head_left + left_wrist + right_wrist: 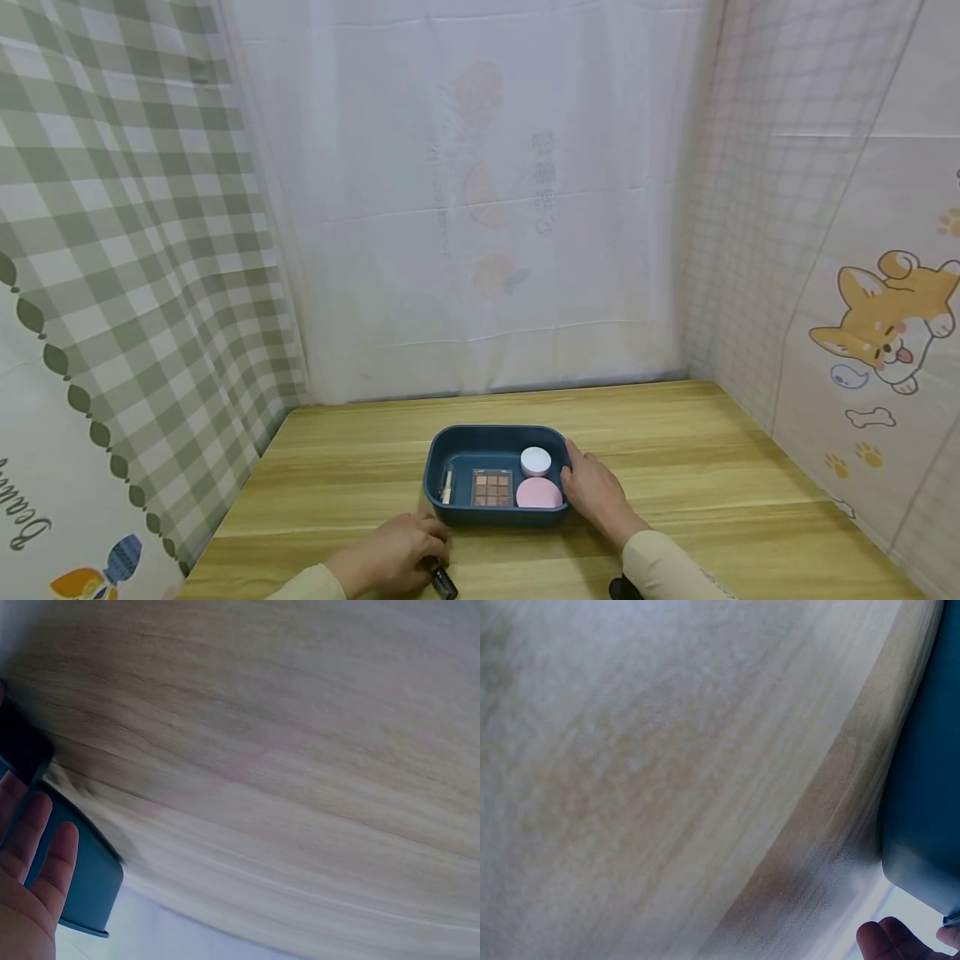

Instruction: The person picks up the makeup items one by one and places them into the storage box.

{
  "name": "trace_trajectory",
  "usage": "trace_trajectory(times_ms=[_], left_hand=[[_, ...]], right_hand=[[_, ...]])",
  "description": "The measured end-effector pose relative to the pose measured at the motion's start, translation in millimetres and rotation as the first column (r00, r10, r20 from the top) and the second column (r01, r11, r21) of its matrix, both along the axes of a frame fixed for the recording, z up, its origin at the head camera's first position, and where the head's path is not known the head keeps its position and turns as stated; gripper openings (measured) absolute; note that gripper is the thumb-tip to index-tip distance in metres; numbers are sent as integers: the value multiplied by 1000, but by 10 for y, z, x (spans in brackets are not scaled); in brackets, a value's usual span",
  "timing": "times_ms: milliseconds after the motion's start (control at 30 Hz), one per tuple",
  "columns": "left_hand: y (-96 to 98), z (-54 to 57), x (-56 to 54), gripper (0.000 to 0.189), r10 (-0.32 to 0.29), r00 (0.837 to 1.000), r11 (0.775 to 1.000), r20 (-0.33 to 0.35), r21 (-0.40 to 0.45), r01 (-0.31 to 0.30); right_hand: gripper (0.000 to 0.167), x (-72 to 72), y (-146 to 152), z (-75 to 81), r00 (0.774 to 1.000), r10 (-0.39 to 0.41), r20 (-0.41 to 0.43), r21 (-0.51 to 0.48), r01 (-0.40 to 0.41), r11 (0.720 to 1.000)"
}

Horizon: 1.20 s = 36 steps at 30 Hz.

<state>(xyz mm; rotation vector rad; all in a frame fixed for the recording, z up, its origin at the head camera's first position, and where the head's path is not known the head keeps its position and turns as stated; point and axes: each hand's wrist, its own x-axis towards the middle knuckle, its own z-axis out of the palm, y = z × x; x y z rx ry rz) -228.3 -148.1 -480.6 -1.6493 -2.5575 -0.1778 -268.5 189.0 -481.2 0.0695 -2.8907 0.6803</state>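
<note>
A dark blue rectangular bin (480,517) stands on the wooden table. Inside it are a white round jar (536,461), a pink round case (538,493), an eyeshadow palette (492,488) and a slim pale tube (447,487). Off the bin's front left corner, my left hand (393,554) holds a small glossy black tube (444,582). The left wrist view shows three loosely bent fingers (60,870) in front of the bin's teal wall (94,881). My right hand (596,492) grips the bin's right rim, its fingers along the outer side.
The wood-grain table (337,458) reaches back to a white curtain (480,250). A green checked cloth (150,192) hangs on the left, and a cloth with a printed dog (892,325) on the right. Something black (624,587) shows under the right wrist.
</note>
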Motion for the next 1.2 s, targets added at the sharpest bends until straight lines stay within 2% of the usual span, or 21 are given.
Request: trace_trajectory(times_ms=[167,300,400,733,867,1200], left_hand=[[27,6,4,25,-30,1000,999,5,-14,30],[58,-6,17,23,-69,997,998,-30,-6,69],[72,-12,28,21,-77,996,997,-42,-3,77],[72,-16,38,16,-5,999,999,40,-40,7],[85,-1,47,16,18,998,1000,60,-25,-17],[151,123,49,15,93,992,996,82,0,-93]], right_hand=[[55,-3,3,-9,1000,3,-11,3,-3,1000],[54,1,2,-3,1000,4,-7,-1,-4,1000],[55,1,1,-3,1000,4,-3,-7,-4,1000],[55,12,-1,8,1000,7,0,-12,-7,1000],[55,14,0,13,1000,7,-1,-15,-7,1000],[54,22,0,18,1000,14,-11,-4,-14,1000]])
